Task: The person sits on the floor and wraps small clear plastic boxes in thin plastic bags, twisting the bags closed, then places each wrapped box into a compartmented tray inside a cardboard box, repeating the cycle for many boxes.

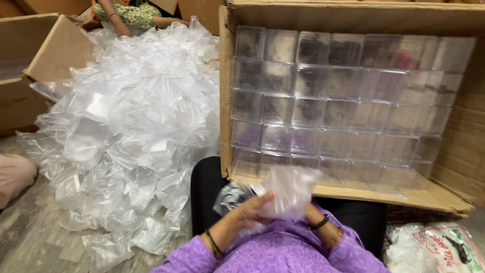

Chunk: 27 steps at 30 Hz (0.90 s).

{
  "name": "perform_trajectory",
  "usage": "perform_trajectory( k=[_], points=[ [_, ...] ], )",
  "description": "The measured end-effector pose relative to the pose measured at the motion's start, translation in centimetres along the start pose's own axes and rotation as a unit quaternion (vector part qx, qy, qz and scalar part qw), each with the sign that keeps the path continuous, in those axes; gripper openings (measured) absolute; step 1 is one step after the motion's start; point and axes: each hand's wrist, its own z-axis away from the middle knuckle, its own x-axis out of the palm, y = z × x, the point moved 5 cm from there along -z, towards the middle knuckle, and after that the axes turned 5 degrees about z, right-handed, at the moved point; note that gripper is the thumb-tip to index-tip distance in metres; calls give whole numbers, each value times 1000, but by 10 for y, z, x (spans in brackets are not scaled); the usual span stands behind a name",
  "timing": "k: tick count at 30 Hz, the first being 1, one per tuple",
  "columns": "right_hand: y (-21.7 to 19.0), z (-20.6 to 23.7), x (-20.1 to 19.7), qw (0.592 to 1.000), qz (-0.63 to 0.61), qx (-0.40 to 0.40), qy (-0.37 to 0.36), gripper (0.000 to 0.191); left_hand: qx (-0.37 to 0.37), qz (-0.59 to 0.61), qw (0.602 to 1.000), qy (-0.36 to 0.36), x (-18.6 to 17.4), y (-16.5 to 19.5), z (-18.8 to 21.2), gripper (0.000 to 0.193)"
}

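While the head camera looks down, the biggest thing is the open cardboard box [457, 167] at 2 o'clock, lying on its side and filled with rows of clear plastic cases [323, 96] stacked close together. Next in size is the heap of empty clear plastic bags [136, 126], which spreads over the floor [30, 237] from 9 to 11 o'clock and touches the left wall of the box. A second cardboard box [45, 60] stands at 10 o'clock, behind the heap. At 12 o'clock, beyond the heap, another person in a green patterned garment [132, 14] sits with one arm reaching down to the bags.

At 6 o'clock is the person's own purple sleeve [283, 253], over a dark lap. A printed packet [447, 247] lies at 4 o'clock beside white crumpled plastic.

Just in front of the lower edge of the big box, the two hands hold one small clear plastic bag [293, 189]. The left hand [252, 210] has its fingers closed on the bag's left side, with thin bangles at the wrist. The right hand [308, 215] is mostly hidden behind the bag; it seems to grip it from the right, but how its fingers stand I cannot tell. A black bead bracelet [320, 222] is on that wrist.
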Motion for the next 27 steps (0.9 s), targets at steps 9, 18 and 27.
perform_trajectory(
  k=[9,18,27],
  points=[
    [143,85,-173,874,292,274,275,64,264,-478,557,625,-64,314,165,82],
    [227,181,-195,808,106,579,25,115,297,-397,520,696,-41,406,181,74],
    [235,160,-189,850,-37,515,105,119,383,-438,490,649,-42,396,163,66]
  ],
)
